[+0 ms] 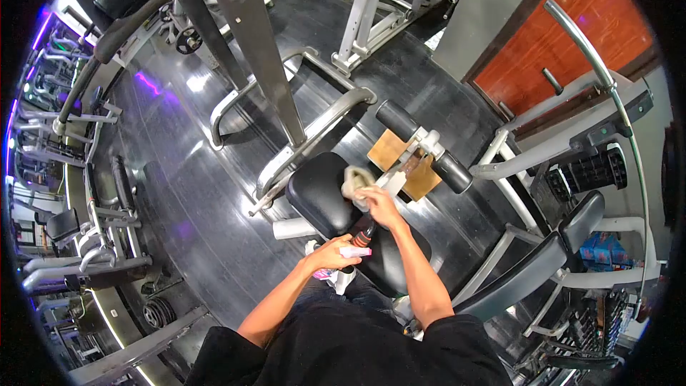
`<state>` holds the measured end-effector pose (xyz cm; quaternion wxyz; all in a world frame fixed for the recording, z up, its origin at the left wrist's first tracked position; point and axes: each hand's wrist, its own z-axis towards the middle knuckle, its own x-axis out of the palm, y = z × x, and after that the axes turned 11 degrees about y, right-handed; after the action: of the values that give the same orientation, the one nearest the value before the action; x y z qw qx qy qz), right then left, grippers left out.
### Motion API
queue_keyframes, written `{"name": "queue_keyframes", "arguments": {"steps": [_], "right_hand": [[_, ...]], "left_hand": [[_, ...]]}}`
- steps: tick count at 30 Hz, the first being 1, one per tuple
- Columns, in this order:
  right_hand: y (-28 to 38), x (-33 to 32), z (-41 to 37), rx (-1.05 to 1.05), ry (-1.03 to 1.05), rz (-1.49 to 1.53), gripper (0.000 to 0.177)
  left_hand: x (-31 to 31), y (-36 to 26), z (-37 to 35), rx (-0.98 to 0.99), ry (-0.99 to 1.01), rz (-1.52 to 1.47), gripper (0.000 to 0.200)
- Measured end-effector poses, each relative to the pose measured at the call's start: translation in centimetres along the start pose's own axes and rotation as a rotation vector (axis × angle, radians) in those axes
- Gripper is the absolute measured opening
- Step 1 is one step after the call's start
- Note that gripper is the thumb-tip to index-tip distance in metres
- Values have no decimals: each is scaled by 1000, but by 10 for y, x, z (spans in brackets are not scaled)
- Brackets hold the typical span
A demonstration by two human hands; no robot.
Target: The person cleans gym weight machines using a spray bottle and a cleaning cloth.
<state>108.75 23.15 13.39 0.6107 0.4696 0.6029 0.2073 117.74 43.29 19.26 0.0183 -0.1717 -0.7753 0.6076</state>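
Observation:
My right hand (pixel 379 204) is closed on a pale, crumpled cloth (pixel 356 181), which is slightly blurred and held over the black padded seat (pixel 318 189) of a gym machine. Lower and to the left, my left hand (pixel 332 254) grips a spray bottle (pixel 343 280) with a pink and white top, close to my body. A black handle with orange-red bands (pixel 363 238) shows just beside my left hand, between the two seat pads. The second black pad (pixel 389 264) lies partly under my right forearm.
Black foam rollers (pixel 452 171) on a white bracket stand beyond the seat, above a wooden board (pixel 421 180). A grey metal frame (pixel 266 50) rises ahead. To the right is a padded bench (pixel 518 271); more machines line the left. An orange-red door (pixel 564 36) is at upper right.

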Motion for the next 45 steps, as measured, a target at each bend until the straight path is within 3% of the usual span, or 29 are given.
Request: {"name": "queue_keyframes", "arguments": {"steps": [2,6,7,9,11,14,15,17,18,20,21,23,26,27,29,31,33,37,38,41,43,44,45], "right_hand": [[6,-1,9,81,201,-249,41],[-1,-22,-13,54,265,-210,42],[-4,-23,-25,22,206,-199,42],[-3,-22,-43,-15,161,-192,42],[5,-17,-61,134,-28,3,43],[7,-8,-98,183,-148,-11,44],[7,-6,-109,199,-102,-105,45],[6,-1,-131,218,44,-263,32],[5,-2,-131,224,38,-261,32],[2,-5,-128,465,36,-96,31],[11,-12,-116,529,-89,-66,26],[18,-20,-89,427,-386,87,25],[26,-20,-50,199,-273,228,31],[30,-14,-42,213,-111,144,31],[41,-2,-48,51,-91,-191,30],[58,-7,-61,124,-35,-173,30],[68,-9,-80,75,-74,-10,29],[85,-11,-106,2,77,-14,31],[77,-8,-102,-76,28,-87,35],[69,-12,-68,19,-67,-47,37],[54,-15,-41,88,4,-134,36],[35,-9,-28,30,-11,-169,34],[33,-13,-21,32,-16,-169,34]], "left_hand": [[-4,-7,-1,-39,1,-4,30],[1,7,4,77,-13,16,31],[4,10,4,157,-25,13,33],[3,13,6,117,1,34,33],[2,8,2,67,34,59,33],[3,9,4,66,28,45,32],[4,9,6,72,31,39,32],[4,11,4,50,5,65,31],[2,12,5,52,13,67,31],[1,11,2,-1,21,24,31],[2,10,3,-26,26,1,31],[1,3,3,14,10,-39,32],[-1,-1,0,-14,17,-42,31],[-3,-3,0,-73,48,-3,32],[-4,-8,2,-26,44,22,32],[-7,-13,1,-65,78,13,33],[-1,4,2,-19,54,0,33],[-1,5,5,-36,48,-117,33],[0,4,4,-77,53,-218,34],[-3,4,6,-174,109,-311,37],[-6,-3,5,-57,88,-248,38],[-9,-12,3,-181,112,-370,29],[-8,-7,4,-180,117,-367,29]]}}
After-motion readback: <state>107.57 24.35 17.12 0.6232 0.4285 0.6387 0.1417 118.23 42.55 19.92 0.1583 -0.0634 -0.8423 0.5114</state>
